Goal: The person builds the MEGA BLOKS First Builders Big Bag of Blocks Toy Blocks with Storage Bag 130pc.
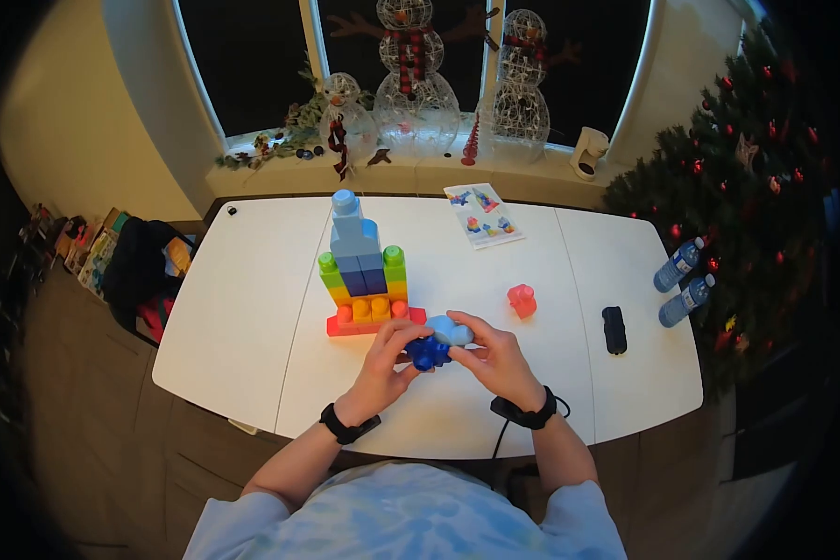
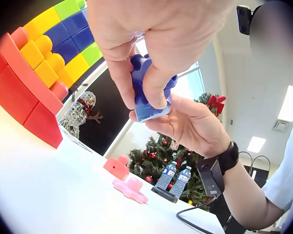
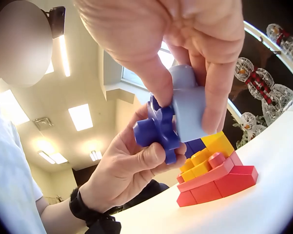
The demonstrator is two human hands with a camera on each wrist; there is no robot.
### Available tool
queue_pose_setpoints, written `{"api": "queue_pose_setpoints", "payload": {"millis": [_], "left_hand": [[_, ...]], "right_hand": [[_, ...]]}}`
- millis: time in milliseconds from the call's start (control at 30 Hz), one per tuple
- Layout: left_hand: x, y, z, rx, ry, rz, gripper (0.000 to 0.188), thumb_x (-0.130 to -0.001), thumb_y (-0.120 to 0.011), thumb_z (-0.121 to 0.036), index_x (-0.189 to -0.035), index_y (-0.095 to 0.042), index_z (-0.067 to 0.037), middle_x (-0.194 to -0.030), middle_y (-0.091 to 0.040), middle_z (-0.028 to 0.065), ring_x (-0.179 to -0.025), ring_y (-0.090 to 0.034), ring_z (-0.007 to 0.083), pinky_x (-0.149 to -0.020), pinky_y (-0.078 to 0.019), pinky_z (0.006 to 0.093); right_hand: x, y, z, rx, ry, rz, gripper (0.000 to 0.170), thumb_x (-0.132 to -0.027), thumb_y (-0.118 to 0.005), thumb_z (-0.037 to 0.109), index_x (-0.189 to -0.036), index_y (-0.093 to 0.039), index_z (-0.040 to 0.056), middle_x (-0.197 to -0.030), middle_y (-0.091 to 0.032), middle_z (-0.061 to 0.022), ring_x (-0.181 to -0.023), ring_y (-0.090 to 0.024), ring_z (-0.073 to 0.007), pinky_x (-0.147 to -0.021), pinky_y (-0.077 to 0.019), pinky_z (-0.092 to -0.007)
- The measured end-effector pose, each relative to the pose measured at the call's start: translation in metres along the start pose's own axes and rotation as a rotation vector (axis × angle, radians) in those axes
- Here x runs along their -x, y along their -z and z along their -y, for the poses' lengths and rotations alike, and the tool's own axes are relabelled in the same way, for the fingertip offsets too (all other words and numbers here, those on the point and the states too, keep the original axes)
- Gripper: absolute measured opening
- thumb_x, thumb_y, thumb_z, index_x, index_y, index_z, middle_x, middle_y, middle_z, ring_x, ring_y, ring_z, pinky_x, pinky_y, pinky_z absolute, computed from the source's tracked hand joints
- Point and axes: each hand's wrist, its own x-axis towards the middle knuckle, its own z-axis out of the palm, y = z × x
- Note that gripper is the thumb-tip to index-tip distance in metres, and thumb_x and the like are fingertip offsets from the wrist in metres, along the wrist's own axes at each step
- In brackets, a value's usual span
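My left hand (image 1: 387, 362) grips a dark blue star-shaped piece (image 3: 158, 126) with rounded points. My right hand (image 1: 502, 358) pinches a light blue toy block (image 3: 189, 109) between thumb and fingers. The two pieces meet side by side, held above the table near its front edge. Just beyond my hands stands a tower of building blocks (image 1: 368, 263). It has a red base, yellow, green and dark blue blocks above, and a light blue column on top.
Pink pieces (image 1: 522, 301) lie right of my hands on the white table (image 1: 233, 317). A printed sheet (image 1: 485, 216) lies at the back. A black object (image 1: 614, 330) and two water bottles (image 1: 678, 264) are on the right. A cable (image 1: 501, 439) runs from my right wrist.
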Motion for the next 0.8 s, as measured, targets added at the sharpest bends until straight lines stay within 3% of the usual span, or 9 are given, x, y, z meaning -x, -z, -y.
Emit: {"api": "queue_pose_setpoints", "payload": {"millis": [200, 267, 400, 467, 667, 800], "left_hand": [[0.009, 0.009, 0.006, -0.059, -0.042, -0.016, 0.061, -0.076, -0.08, 0.015, -0.13, -0.069, -0.012, -0.135, -0.049, 0.0114, -0.117, -0.064, 0.0245, -0.086, -0.0674, 0.0322], [0.01, 0.011, 0.005, -0.014, -0.032, -0.023, 0.06, -0.078, -0.08, 0.014, -0.131, -0.069, -0.012, -0.143, -0.045, 0.0129, -0.12, -0.064, 0.0259, -0.085, -0.0682, 0.0333], [0.012, 0.014, 0.006, 0.146, -0.018, 0.007, 0.06, -0.078, -0.08, 0.014, -0.13, -0.069, -0.012, -0.149, -0.041, 0.0144, -0.12, -0.065, 0.0273, -0.085, -0.0687, 0.0347], [0.011, 0.015, 0.005, 0.074, -0.048, 0.021, 0.058, -0.078, -0.08, 0.014, -0.13, -0.069, -0.011, -0.151, -0.04, 0.0157, -0.116, -0.067, 0.0273, -0.085, -0.0688, 0.0354], [0.014, 0.011, 0.003, 0.076, -0.029, 0.017, 0.053, -0.08, -0.079, 0.012, -0.128, -0.07, -0.009, -0.152, -0.039, 0.0166, -0.109, -0.07, 0.0252, -0.085, -0.0681, 0.0363], [0.016, 0.011, 0.01, 0.007, -0.054, 0.023, 0.05, -0.081, -0.08, 0.01, -0.127, -0.072, -0.009, -0.151, -0.042, 0.0175, -0.103, -0.071, 0.0232, -0.083, -0.0655, 0.0346]], "right_hand": [[0.002, -0.015, -0.001, -0.046, 0.017, -0.068, 0.052, -0.094, -0.071, 0.001, -0.144, -0.056, 0.0011, -0.117, -0.07, -0.0153, -0.103, -0.072, -0.0187, -0.087, -0.0627, -0.0326], [0.002, -0.017, 0.004, -0.032, 0.031, -0.082, 0.052, -0.095, -0.071, 0.002, -0.144, -0.055, 0.001, -0.122, -0.07, -0.0193, -0.105, -0.072, -0.0228, -0.088, -0.064, -0.0361], [-0.001, -0.016, 0.002, 0.015, 0.027, -0.09, 0.054, -0.094, -0.071, 0.002, -0.145, -0.054, 0.0021, -0.123, -0.07, -0.0198, -0.105, -0.073, -0.0251, -0.088, -0.064, -0.0366], [0.0, -0.018, -0.001, -0.005, 0.102, -0.015, 0.054, -0.094, -0.07, 0.001, -0.146, -0.054, 0.0031, -0.125, -0.069, -0.0212, -0.107, -0.073, -0.0274, -0.089, -0.0637, -0.0373], [0.0, -0.017, 0.001, -0.031, 0.085, 0.056, 0.053, -0.095, -0.067, -0.003, -0.146, -0.053, 0.0027, -0.129, -0.067, -0.0213, -0.111, -0.072, -0.0295, -0.093, -0.062, -0.0382], [0.002, -0.018, 0.004, 0.017, 0.137, 0.016, 0.052, -0.095, -0.067, -0.002, -0.145, -0.054, 0.0027, -0.129, -0.068, -0.0212, -0.111, -0.072, -0.0318, -0.092, -0.0615, -0.0383]]}}
